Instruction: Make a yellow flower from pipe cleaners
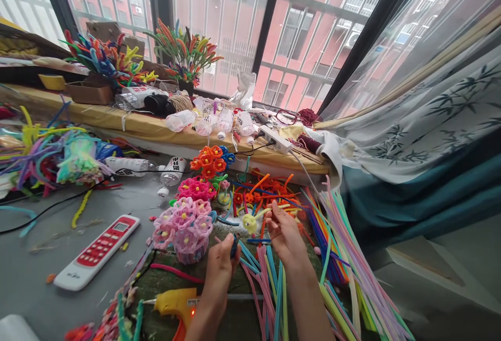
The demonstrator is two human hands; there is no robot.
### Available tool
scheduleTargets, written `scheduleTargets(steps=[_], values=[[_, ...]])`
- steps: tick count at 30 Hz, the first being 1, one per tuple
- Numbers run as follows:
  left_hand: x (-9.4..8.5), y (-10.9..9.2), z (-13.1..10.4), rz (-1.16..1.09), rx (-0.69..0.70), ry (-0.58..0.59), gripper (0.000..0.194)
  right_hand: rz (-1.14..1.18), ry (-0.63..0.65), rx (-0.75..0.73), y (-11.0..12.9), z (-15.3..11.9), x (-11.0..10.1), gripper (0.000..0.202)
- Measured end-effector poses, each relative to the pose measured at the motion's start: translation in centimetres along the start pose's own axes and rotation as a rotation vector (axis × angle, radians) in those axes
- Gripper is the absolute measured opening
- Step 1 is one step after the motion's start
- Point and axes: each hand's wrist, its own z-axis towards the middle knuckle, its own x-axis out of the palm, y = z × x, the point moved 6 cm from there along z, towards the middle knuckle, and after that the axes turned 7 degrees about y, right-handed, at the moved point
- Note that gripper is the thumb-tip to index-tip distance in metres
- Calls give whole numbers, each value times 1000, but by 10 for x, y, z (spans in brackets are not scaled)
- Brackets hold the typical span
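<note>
My right hand (285, 234) is closed in a pinch on the stem of a pale yellow pipe-cleaner flower (249, 223), whose curled head points left. My left hand (222, 261) is closed around a small dark object (234, 246), mostly hidden by the fingers; its kind cannot be made out. Left of that hand stands a pot of pink pipe-cleaner flowers (188, 226). Under my left forearm lies a yellow glue gun (176, 302) with a lit orange light. Pink, blue and yellow pipe cleaners (270, 283) lie between my forearms.
A white remote with red keys (97, 251) lies on the grey table at left. Long pastel pipe cleaners (360, 247) are bundled at right. Orange pipe cleaners (266, 189) lie behind my hands. Plastic bottles (225, 121) and a power strip (276, 139) rest on the windowsill.
</note>
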Motion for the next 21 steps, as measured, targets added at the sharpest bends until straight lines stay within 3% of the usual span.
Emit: scheduleTargets(steps=[10, 21], values=[[0, -8, -8, -14, -1, -73, 48, 3, 11, -35, 12, -7, 5, 34], [2, -14, -9, 13, 66, -21, 53, -30, 23, -33, 13, -9, 8, 39]])
